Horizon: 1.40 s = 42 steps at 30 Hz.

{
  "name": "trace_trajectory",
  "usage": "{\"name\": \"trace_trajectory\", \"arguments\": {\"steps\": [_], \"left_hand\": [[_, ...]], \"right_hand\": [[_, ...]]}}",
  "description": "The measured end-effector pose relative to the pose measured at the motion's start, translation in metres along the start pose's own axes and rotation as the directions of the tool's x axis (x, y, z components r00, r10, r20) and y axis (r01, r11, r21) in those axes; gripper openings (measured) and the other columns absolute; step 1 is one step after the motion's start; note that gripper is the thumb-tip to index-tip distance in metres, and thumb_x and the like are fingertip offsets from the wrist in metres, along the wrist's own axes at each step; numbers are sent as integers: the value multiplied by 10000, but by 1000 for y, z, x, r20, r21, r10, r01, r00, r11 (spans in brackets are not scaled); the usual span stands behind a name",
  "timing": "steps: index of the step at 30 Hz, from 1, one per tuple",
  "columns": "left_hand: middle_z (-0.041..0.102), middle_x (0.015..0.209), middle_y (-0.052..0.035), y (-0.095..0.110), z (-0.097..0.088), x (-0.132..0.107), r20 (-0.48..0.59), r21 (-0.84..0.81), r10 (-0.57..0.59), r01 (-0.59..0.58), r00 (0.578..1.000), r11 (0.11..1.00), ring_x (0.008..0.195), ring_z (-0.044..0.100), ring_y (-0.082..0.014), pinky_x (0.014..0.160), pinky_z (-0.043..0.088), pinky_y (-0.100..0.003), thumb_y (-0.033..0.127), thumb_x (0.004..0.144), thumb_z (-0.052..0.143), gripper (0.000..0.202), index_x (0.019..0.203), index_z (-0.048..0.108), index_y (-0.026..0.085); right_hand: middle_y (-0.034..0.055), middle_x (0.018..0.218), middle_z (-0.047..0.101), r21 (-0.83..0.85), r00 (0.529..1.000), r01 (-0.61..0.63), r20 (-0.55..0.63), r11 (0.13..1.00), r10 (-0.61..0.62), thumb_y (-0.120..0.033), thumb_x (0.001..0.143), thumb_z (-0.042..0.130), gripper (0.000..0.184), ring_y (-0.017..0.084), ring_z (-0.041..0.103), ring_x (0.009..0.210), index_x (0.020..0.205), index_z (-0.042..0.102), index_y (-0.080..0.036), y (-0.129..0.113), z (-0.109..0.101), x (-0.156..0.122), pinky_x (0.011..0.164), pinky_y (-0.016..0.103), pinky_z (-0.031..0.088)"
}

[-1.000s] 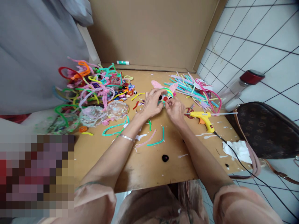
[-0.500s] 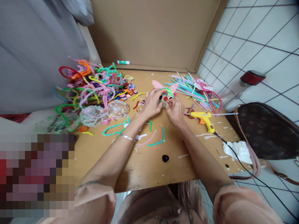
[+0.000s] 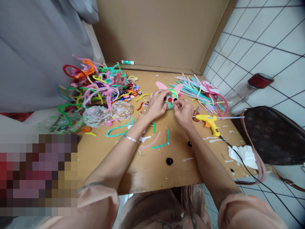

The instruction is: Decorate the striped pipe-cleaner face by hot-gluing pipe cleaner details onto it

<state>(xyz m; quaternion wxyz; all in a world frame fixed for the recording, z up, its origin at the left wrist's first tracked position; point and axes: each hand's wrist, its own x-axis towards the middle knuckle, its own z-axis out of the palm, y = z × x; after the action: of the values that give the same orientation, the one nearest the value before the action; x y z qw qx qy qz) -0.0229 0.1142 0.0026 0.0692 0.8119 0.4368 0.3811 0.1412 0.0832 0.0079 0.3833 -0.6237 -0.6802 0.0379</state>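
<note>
A small round animal-face craft [image 3: 170, 100] with pink ears, black eyes, a red pom-pom nose and a yellow-green band sits at the middle of the table. My left hand [image 3: 156, 104] is closed on its left side, fingers over the top and thumb near the bottom. Just right of the face, my right hand [image 3: 184, 112] is closed with thumb and finger pinched together. Whatever is between those fingertips is too small to make out. Part of the face is hidden behind my left fingers.
Right of my hand lies a yellow hot glue gun [image 3: 209, 123]. Pipe-cleaner bundles [image 3: 193, 90] lie behind it, and a tangled pile [image 3: 100, 82] is at left with clear plastic balls [image 3: 121, 110]. A black pom-pom [image 3: 169, 161] lies in front; a brown bag [image 3: 274, 135] sits at right.
My right hand has moved a little right, away from the lower part of the face, uncovering more of it. My left hand keeps its hold.
</note>
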Motion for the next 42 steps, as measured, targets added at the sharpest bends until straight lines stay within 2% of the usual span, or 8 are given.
{"name": "trace_trajectory", "arguments": {"steps": [12, 27, 42], "left_hand": [[668, 1360, -122, 1, 1, -1, -2, 5, -15, 15, 1000, 1000, 1272, 564, -300, 1058, 421, -456, 322, 916, 489, 489, 1389, 559, 218], [650, 1389, -126, -1, -1, 0, 10, 2, -6, 6, 1000, 1000, 1284, 559, -309, 1091, 410, -468, 336, 917, 527, 479, 1378, 577, 219], [664, 1374, -131, -4, -1, -1, 5, 32, -32, 32, 999, 999, 1250, 571, -322, 1045, 435, -474, 504, 987, 504, 476, 1380, 585, 249]], "right_hand": [[80, 968, 715, -110, 1000, -17, 24, 994, 20, -258, 892, 600, 164, 241, 654, 887, 889, 755, -205, -2, 10, -1, 777, 335, 460], [86, 967, 706, -125, 1000, 12, -8, 992, -13, -239, 885, 567, 149, 234, 640, 878, 863, 711, -211, -1, 15, -2, 792, 338, 455], [95, 987, 696, -146, 1000, -10, -4, 989, 9, -228, 900, 546, 155, 239, 638, 899, 858, 693, -207, -5, 16, -3, 808, 345, 451]]}}
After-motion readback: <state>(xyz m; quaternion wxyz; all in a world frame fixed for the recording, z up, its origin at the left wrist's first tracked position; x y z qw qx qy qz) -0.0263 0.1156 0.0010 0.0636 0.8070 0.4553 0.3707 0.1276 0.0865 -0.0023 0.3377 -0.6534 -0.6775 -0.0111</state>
